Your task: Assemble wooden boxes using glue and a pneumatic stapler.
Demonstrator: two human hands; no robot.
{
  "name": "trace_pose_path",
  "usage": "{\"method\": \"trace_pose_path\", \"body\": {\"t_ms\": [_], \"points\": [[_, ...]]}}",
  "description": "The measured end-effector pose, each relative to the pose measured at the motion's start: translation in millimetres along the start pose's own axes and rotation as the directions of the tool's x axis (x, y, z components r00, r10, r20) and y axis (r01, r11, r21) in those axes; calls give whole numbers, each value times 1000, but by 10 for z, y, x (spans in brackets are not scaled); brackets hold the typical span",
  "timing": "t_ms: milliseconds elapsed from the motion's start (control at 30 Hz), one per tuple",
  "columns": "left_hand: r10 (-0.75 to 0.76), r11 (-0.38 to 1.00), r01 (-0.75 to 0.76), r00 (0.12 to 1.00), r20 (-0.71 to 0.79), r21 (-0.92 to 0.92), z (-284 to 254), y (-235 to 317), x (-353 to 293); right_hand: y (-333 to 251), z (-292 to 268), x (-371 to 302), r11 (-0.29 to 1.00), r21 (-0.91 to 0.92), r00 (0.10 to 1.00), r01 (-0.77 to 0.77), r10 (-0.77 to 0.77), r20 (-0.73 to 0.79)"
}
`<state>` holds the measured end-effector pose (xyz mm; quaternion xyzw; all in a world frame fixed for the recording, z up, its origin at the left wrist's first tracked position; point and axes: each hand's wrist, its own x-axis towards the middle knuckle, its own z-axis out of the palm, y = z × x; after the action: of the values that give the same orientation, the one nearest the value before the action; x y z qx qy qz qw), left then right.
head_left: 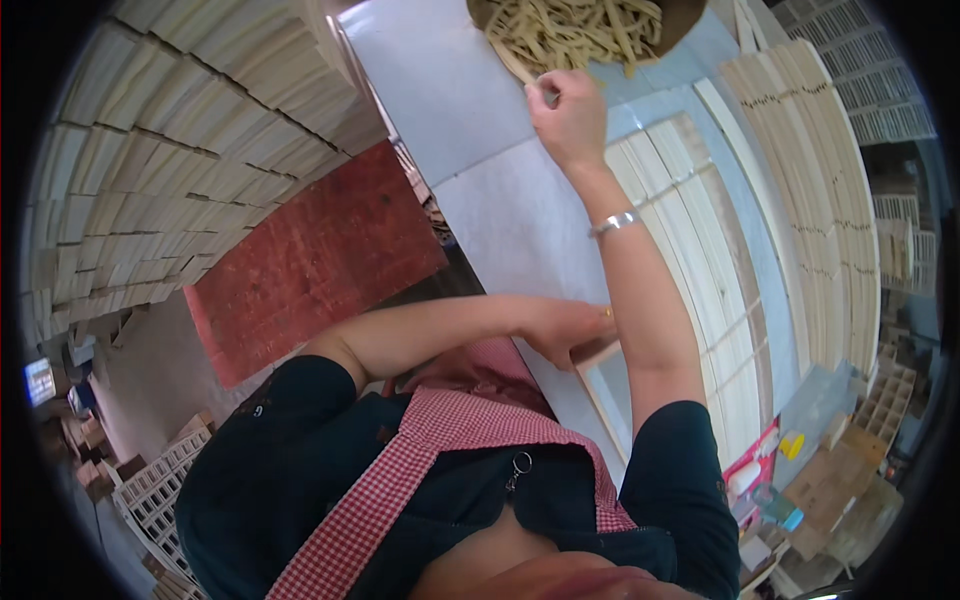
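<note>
My right hand (570, 115) reaches to the near edge of a round container (683, 25) heaped with short tan strips (570, 35). Its thumb and fingers are pinched together beside the rim; what sits between them is too small to make out. Closer to my body, my left hand (568, 330) is closed on the corner of a thin wooden frame (602, 405), which lies on the pale tabletop (540, 220). My right forearm crosses above the frame and hides part of it. Right of that forearm lies a slatted wooden panel (690, 240) with pale slats.
A long stack of wooden pieces (820, 200) runs along the table's right side. Tall wooden stacks (200, 150) rise at the left, beside a red board (320, 260). A clear cup with a blue lid (778, 508) and a cardboard box (835, 470) stand at lower right.
</note>
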<state>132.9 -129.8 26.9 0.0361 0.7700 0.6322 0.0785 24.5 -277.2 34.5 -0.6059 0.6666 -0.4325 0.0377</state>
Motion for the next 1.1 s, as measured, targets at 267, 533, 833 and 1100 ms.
{"method": "trace_pose_path", "body": {"t_ms": [267, 533, 833, 1100], "points": [[164, 969, -132, 977, -140, 211, 98, -89, -62, -332, -2071, -1355, 966, 205, 929, -157, 215, -300], [-48, 979, 74, 989, -139, 189, 203, 32, -55, -348, -2192, -2290, 831, -186, 850, -524, 524, -53], [-125, 973, 134, 990, -58, 190, 192, 148, -72, -708, -2065, -2433, 903, -112, 883, -415, 430, 190], [364, 737, -160, 913, -186, 656, 189, -299, 40, -1413, -1953, -2976, 875, -401, 908, -272, 371, 193]]}}
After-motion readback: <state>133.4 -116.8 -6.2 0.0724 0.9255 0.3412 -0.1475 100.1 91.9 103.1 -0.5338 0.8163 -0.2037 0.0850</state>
